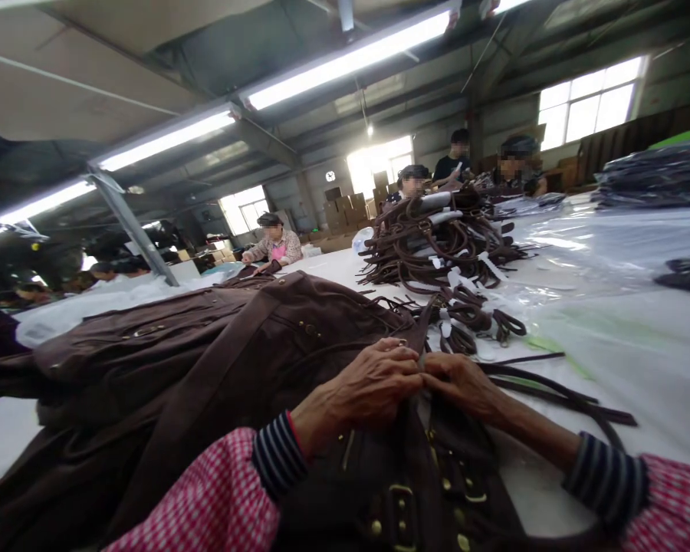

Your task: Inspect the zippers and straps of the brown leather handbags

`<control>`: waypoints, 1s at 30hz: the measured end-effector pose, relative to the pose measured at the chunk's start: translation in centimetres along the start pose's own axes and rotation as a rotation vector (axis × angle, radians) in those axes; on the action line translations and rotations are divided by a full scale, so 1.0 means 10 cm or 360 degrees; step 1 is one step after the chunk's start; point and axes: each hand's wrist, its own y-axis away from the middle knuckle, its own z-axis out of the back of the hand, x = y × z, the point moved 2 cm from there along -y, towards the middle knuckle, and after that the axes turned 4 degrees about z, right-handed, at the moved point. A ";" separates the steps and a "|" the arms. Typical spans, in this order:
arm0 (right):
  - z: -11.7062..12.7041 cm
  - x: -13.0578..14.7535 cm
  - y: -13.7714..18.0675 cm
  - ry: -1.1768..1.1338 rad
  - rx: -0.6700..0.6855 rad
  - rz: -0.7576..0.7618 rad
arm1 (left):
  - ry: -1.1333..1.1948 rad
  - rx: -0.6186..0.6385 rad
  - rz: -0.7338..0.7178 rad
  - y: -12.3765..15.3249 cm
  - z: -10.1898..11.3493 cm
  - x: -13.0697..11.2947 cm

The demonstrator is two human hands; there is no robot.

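A dark brown jacket-like piece (345,491) with brass-coloured buckles, snaps and a zip lies in front of me. Its upper edge is pinched between the fingers of my left hand (373,379), which bend over it; a ring shows on one finger. Close against it on the right, my right hand (463,387) is also closed on the same edge, thumb pressed toward the left fingers. The fingertips partly hide what lies between them. Left of my hands, more dark brown pieces (207,360) with metal fittings lie spread in a heap.
Beyond my hands rises a pile of brown straps (437,238), some wrapped in white. Loose straps (557,391) lie on the white table (546,498) at right, near clear plastic sheets (626,330). Bagged dark goods (655,176) are stacked far right. Several co-workers (276,241) are across the table.
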 end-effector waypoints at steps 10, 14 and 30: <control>0.01 -0.04 0.04 -0.0039 0.0025 -0.0048 | 0.0032 0.0220 0.0153 0.03 0.64 0.46; 0.03 0.00 0.02 -0.0051 0.0077 -0.0017 | 0.0000 0.0078 0.0482 0.31 0.41 0.60; -0.03 0.39 -0.74 0.0729 0.0380 -0.0256 | 0.0149 0.0078 0.0681 0.41 -0.01 0.43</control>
